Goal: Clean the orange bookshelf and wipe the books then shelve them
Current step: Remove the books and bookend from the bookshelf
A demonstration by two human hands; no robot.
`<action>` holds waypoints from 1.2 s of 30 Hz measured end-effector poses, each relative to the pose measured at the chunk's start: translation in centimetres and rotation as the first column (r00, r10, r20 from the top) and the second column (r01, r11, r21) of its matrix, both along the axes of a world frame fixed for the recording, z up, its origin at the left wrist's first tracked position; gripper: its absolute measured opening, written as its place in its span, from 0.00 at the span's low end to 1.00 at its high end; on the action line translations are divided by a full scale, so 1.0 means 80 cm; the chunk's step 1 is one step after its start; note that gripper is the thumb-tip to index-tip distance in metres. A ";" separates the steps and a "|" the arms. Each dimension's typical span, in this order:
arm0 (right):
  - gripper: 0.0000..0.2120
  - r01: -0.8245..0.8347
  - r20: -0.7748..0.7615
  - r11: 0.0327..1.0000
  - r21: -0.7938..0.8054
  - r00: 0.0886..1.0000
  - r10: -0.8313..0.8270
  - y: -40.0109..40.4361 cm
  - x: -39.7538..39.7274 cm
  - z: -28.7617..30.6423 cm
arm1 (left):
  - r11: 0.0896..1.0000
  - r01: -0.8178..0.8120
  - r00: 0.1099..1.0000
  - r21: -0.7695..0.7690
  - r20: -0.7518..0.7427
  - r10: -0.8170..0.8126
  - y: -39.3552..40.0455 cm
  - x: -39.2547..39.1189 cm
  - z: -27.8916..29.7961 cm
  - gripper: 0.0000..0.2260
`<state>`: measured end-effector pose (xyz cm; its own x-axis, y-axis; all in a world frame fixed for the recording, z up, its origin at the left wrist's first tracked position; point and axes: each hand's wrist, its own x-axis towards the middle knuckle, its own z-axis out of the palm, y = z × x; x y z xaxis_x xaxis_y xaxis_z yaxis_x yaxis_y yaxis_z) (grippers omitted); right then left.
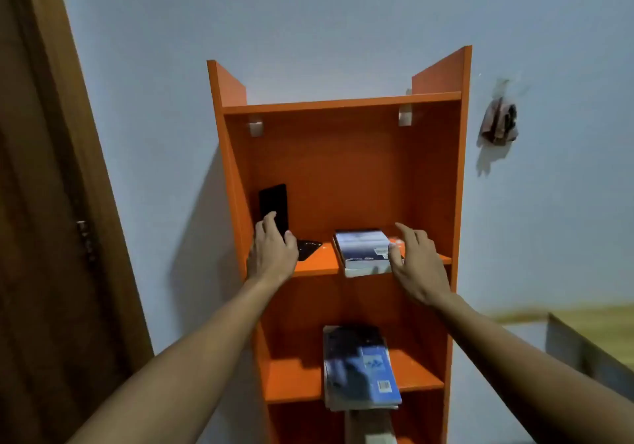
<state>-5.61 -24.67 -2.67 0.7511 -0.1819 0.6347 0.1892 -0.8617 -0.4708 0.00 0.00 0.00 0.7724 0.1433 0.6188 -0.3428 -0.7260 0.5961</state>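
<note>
The orange bookshelf stands against a pale blue wall. On its upper shelf a thick book with a blue and white cover lies flat, overhanging the front edge. My right hand is at the book's right side, fingers spread, thumb touching its corner. My left hand reaches a black phone that stands upright on a black stand at the shelf's left; the fingertips touch the phone's lower edge. On the shelf below lies a stack of books with a dark blue cover on top.
A brown wooden door is at the left. A crumpled dark cloth or bag hangs on the wall to the right of the shelf. A low grey and green surface sits at the lower right.
</note>
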 end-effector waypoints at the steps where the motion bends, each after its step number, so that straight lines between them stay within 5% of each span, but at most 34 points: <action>1: 0.23 0.018 -0.029 0.998 0.054 0.999 -0.016 -0.003 0.006 -0.004 | 0.999 -0.018 0.999 -0.036 -0.034 0.016 0.002 0.005 -0.001 0.24; 6: 0.26 0.125 -0.367 0.975 0.181 0.929 -0.050 -0.023 0.036 -0.011 | 0.987 -0.073 0.978 -0.143 -0.203 0.043 0.002 0.055 -0.014 0.28; 12: 0.36 0.117 -0.486 0.973 0.200 0.874 -0.006 -0.052 0.096 -0.026 | 0.949 -0.157 0.961 -0.273 -0.266 0.082 -0.023 0.129 -0.029 0.32; 15: 0.42 0.106 -0.486 0.969 0.225 0.874 0.017 -0.061 0.124 -0.031 | 0.928 -0.229 0.950 -0.294 -0.275 0.148 -0.031 0.162 -0.028 0.35; 21: 0.33 0.078 -0.448 0.898 0.433 0.883 0.139 -0.061 0.139 -0.034 | 0.894 -0.311 0.939 -0.322 -0.252 0.236 -0.029 0.189 -0.025 0.29; 30: 0.38 -0.009 -0.242 0.802 0.598 0.951 0.192 -0.041 0.109 -0.059 | 0.960 -0.184 0.982 -0.211 -0.086 0.169 -0.017 0.180 -0.039 0.19; 33: 0.31 0.036 -0.254 0.650 0.759 0.936 0.245 -0.030 0.096 -0.065 | 0.967 -0.147 0.989 -0.207 -0.012 0.147 -0.010 0.166 -0.042 0.18; 36: 0.12 0.045 -0.209 0.407 0.912 0.906 0.369 -0.017 0.088 -0.061 | 0.970 -0.128 0.990 -0.205 0.024 0.136 0.000 0.148 -0.039 0.18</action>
<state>1.47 -26.01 -7.54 0.9396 -0.3276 -0.0995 -0.0657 0.1126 -0.9915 11.84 -0.04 -3.13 0.7153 0.3676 0.5943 -0.2766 -0.6321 0.7238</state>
